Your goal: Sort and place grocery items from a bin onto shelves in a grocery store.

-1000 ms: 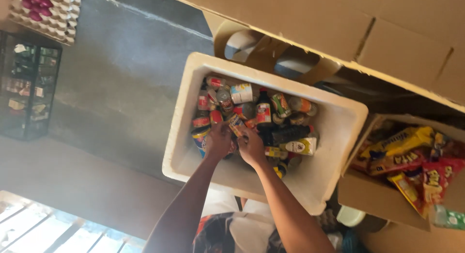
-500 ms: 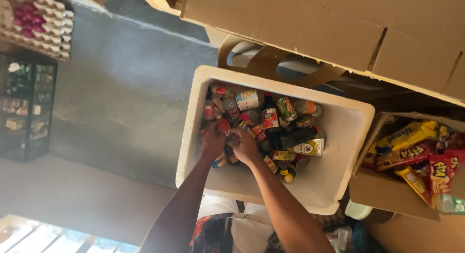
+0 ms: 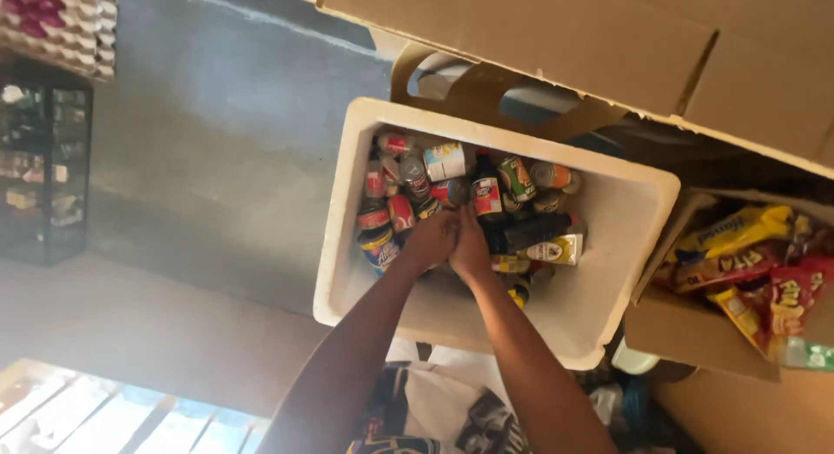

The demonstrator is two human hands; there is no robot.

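Observation:
A white foam box [image 3: 608, 289] holds several drink cans, small bottles and a yellow carton [image 3: 556, 250], packed close together. Both my arms reach into it from below. My left hand [image 3: 427, 241] and my right hand [image 3: 470, 248] are pressed side by side in the middle of the drinks, fingers curled downward. A red can [image 3: 400, 212] is just left of my left hand. Just above my right hand stands a dark bottle with a red label [image 3: 487, 193]. What the fingers grip is hidden by the hands themselves.
A cardboard box [image 3: 686, 337] of yellow and red snack bags [image 3: 738, 254] stands to the right of the foam box. Large cardboard sheets [image 3: 565, 37] overhang the top. A glass display cabinet [image 3: 39, 172] and egg trays [image 3: 61, 19] are at the far left.
My two hands have drawn together in the middle of the foam box. The view has shifted slightly, so the box now sits further right in the picture.

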